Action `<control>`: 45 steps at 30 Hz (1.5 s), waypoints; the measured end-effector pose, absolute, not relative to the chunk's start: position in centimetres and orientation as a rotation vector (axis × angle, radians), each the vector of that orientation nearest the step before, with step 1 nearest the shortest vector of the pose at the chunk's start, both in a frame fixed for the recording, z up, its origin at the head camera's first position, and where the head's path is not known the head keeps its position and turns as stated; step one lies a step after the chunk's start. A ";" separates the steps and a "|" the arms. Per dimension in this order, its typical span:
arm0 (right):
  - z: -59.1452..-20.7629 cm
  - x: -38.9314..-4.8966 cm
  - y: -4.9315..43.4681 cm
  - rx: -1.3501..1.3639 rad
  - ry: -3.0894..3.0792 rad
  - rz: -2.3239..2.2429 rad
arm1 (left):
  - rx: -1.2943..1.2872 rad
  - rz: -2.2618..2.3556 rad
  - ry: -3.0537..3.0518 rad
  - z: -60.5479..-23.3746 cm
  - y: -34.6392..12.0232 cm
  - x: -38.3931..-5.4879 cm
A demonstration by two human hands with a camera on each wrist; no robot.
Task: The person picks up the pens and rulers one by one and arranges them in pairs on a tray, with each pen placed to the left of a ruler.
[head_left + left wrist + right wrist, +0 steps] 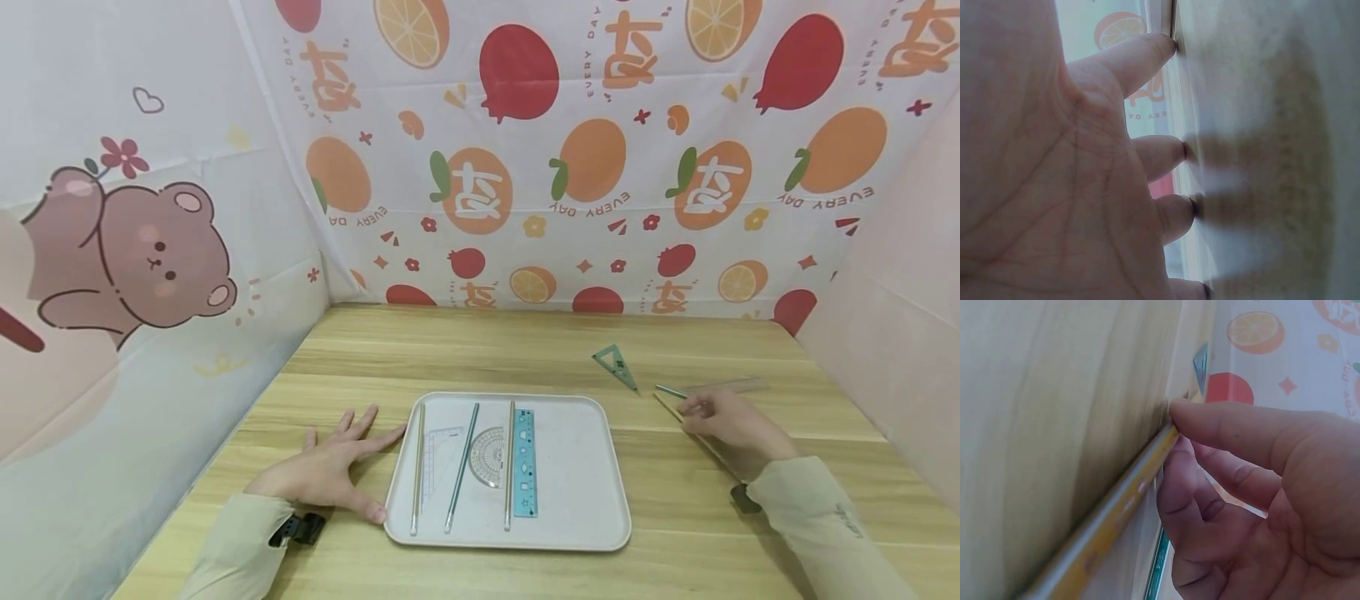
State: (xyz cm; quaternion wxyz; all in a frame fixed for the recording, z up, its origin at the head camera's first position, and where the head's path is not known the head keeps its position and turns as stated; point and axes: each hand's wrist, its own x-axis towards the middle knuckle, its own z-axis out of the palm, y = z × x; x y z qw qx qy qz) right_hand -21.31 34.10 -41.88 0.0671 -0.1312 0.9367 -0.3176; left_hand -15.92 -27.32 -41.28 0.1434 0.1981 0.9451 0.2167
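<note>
My right hand pinches a yellow pencil between thumb and fingers, low over the table right of the tray. Just past those fingers lies a green pencil, partly hidden by the hand. My left hand is spread on the table, its thumb and index fingertip right at the left rim of the white tray. On the tray lie two gold pencils, a teal pencil, a clear set square, a clear protractor and a blue ruler.
Behind the tray, to its right, a green set square lies on the wooden table. A clear ruler lies beyond my right hand. Printed cloth hangs along the back edge, with more cloth at both sides.
</note>
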 end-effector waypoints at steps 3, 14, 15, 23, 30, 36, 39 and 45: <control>-41.9 -21.4 34.0 -0.392 2.794 -0.972 | 0.572 0.620 2.724 -41.2 -27.3 -15.9; -41.8 -21.7 33.8 -0.322 2.683 -1.053 | 0.583 0.592 2.761 -41.2 -27.4 -16.1; -41.8 -21.7 33.7 -0.324 2.682 -1.051 | 0.589 0.586 2.764 -41.2 -27.4 -16.1; -41.1 -21.6 32.8 -0.285 2.667 -1.097 | 0.600 0.598 2.759 -41.2 -27.4 -15.9; -40.5 -21.5 31.8 -0.298 2.623 -1.188 | 0.600 0.600 2.758 -41.1 -27.3 -16.0; -40.1 -21.5 31.2 -0.340 2.596 -1.252 | 0.613 0.614 2.746 -40.7 -27.1 -16.2; -40.0 -21.5 30.7 -0.336 2.543 -1.323 | 0.607 0.620 2.741 -40.7 -27.1 -16.2; -40.2 -21.5 30.1 -0.311 2.405 -1.472 | 0.585 0.620 2.732 -41.2 -27.3 -15.9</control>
